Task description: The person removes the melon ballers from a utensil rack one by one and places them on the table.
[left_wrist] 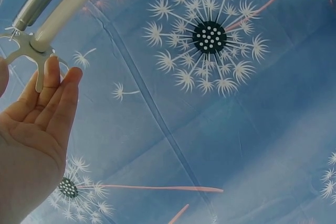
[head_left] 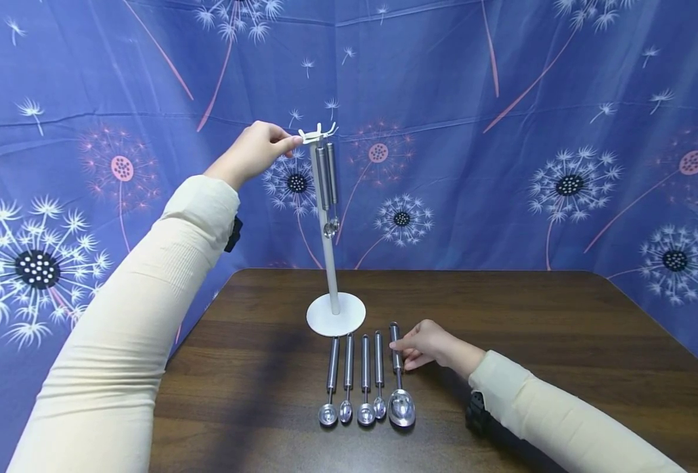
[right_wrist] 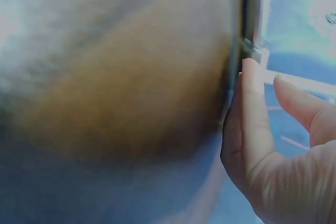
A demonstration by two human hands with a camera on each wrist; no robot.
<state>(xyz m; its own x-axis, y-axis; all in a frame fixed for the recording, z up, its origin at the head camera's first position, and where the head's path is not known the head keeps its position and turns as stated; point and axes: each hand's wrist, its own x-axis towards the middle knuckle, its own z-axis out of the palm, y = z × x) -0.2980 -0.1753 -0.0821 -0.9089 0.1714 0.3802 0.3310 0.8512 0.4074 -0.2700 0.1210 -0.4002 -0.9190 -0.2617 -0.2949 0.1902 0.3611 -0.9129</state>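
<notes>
My left hand [head_left: 260,151] pinches a hook of the white hanging stand [head_left: 331,256] near its top. Two metal spoons [head_left: 324,177] hang there by their handles. Seen from the left wrist, the hand [left_wrist: 39,129] has a white hook arm [left_wrist: 39,74] at its fingertips. On the table, my right hand [head_left: 431,345] touches the handle of the large metal spoon [head_left: 401,407], rightmost in a row. In the right wrist view the fingers of this hand [right_wrist: 273,135] are nearly straight, with the thumb apart, beside a blurred dark handle [right_wrist: 252,14].
Several smaller metal spoons [head_left: 365,378] lie side by side left of the large one, bowls towards me. Just behind them is the stand's round white base [head_left: 345,325]. A blue dandelion-print cloth [head_left: 473,164] hangs behind the brown wooden table [head_left: 502,295].
</notes>
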